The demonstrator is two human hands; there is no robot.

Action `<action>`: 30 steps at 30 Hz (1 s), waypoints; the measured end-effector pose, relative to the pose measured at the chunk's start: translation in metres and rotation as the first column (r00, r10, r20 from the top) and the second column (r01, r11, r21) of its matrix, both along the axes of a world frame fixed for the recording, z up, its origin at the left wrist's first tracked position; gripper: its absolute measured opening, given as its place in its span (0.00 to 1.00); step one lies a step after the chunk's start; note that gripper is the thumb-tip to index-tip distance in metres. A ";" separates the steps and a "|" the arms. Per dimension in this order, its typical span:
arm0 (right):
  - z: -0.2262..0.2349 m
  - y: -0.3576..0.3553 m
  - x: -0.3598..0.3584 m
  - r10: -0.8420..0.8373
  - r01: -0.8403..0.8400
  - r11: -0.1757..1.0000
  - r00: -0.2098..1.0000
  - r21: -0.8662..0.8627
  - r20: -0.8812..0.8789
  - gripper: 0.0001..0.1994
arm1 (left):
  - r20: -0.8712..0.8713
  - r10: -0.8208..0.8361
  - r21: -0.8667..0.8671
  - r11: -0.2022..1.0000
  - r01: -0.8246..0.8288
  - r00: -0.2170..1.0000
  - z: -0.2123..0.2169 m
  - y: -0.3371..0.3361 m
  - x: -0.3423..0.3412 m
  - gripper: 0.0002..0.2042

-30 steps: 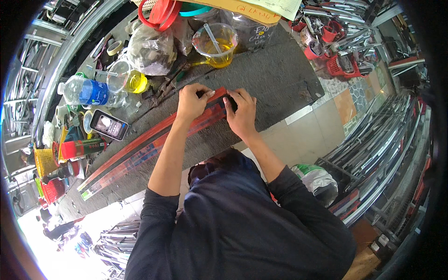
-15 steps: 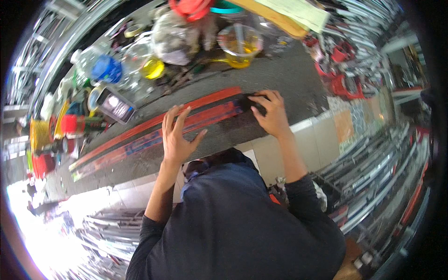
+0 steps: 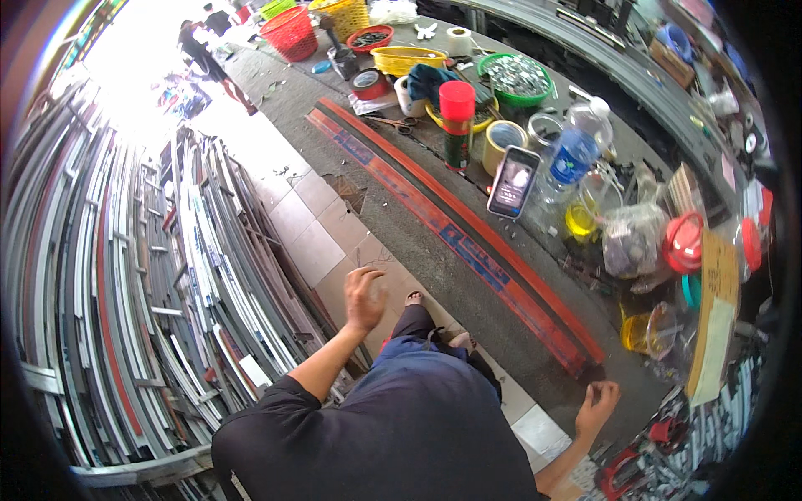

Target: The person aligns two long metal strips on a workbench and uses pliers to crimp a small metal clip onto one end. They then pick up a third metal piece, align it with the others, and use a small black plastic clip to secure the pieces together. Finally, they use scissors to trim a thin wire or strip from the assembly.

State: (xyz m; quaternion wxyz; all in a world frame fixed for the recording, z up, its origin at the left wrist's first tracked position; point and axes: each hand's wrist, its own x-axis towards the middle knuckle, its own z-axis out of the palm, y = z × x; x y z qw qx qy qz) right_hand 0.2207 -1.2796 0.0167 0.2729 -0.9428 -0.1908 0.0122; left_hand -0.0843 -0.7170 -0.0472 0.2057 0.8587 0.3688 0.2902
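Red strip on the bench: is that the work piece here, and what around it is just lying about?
In hand:
long red strip, nearest the right hand; left hand is raised off it, empty.

Lying about:
phone
red-capped spray can
water bottle
scissors
tape roll
green bowl

A black smartphone with a lit screen leans beside the clear plastic bottle's blue label; a brown cardboard sheet stands far right.

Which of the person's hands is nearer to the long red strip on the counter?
Right. The right hand hangs just past the near end of the long red strip, apart from it. The left hand is raised over the tiled floor, farther away.
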 end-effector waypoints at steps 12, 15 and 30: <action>-0.032 -0.185 0.013 -0.351 0.531 0.750 0.825 -0.395 0.443 0.22 | -0.002 0.608 -0.414 0.723 -0.554 0.794 -0.091 0.191 -0.137 0.11; -0.042 -0.114 -0.010 -0.669 0.917 0.385 0.356 -0.106 0.653 0.27 | 0.177 0.461 -0.158 0.885 -0.437 0.870 -0.074 0.314 -0.096 0.10; 0.022 0.547 -0.140 -0.240 0.159 0.918 0.952 0.364 0.189 0.07 | -0.227 -0.017 0.234 0.970 0.071 0.974 0.033 0.706 0.034 0.11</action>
